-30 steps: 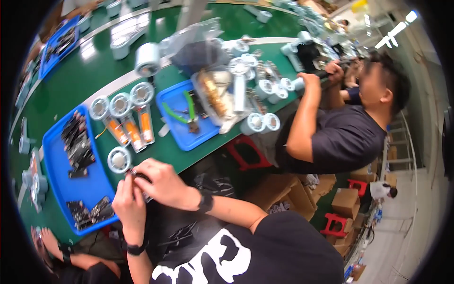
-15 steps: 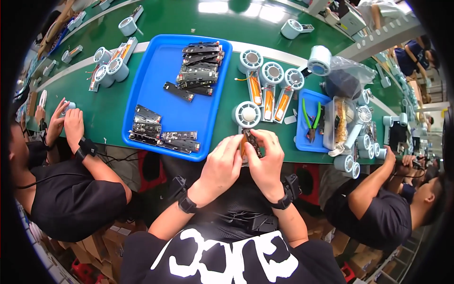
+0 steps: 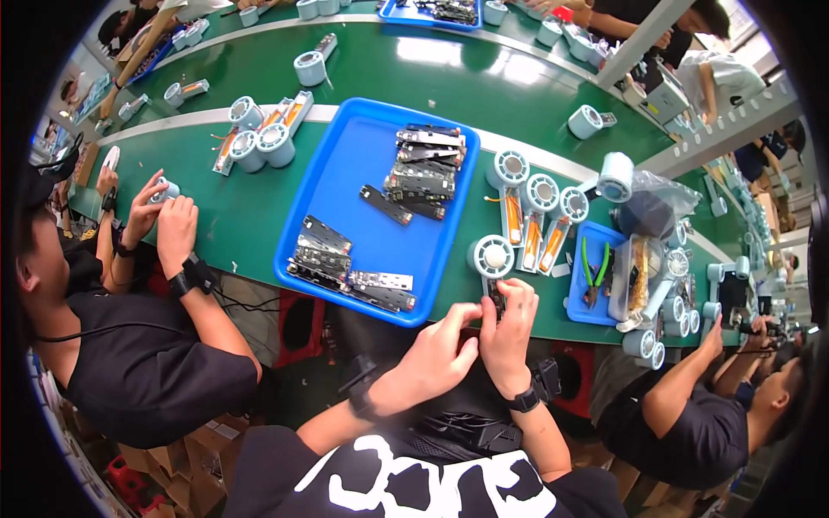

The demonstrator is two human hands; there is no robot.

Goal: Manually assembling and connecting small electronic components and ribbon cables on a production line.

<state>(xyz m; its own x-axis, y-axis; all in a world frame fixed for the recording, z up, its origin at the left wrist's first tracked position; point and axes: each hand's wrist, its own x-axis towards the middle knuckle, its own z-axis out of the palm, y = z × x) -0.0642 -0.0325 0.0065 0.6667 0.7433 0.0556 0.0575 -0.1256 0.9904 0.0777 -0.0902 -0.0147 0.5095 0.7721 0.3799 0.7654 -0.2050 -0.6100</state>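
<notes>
A light-blue handheld fan [image 3: 494, 256] with a round vented head lies on the green table in front of me. My right hand [image 3: 509, 332] is closed around its handle, thumb and fingers on either side. A dark circuit board [image 3: 496, 299] shows in the handle between the fingers; the lower end is hidden. My left hand [image 3: 436, 363] is just left of the handle, thumb and index finger apart, holding nothing. Its index fingertip comes close to the handle; whether it touches, I cannot tell.
To the left, a blue tray [image 3: 289, 233] carries several circuit boards [image 3: 423, 177]. Beyond my hands lie opened fans with orange batteries [image 3: 533, 233]. At right, a small blue tray [image 3: 580, 298] holds green-handled cutters [image 3: 596, 274], beside a clear container [image 3: 636, 285]. Co-workers sit on both sides.
My left hand has come away from the fan handle toward the lower left, its fingers now apart. My right hand keeps its grip. The whole view has shifted, with the table appearing lower and further right.
</notes>
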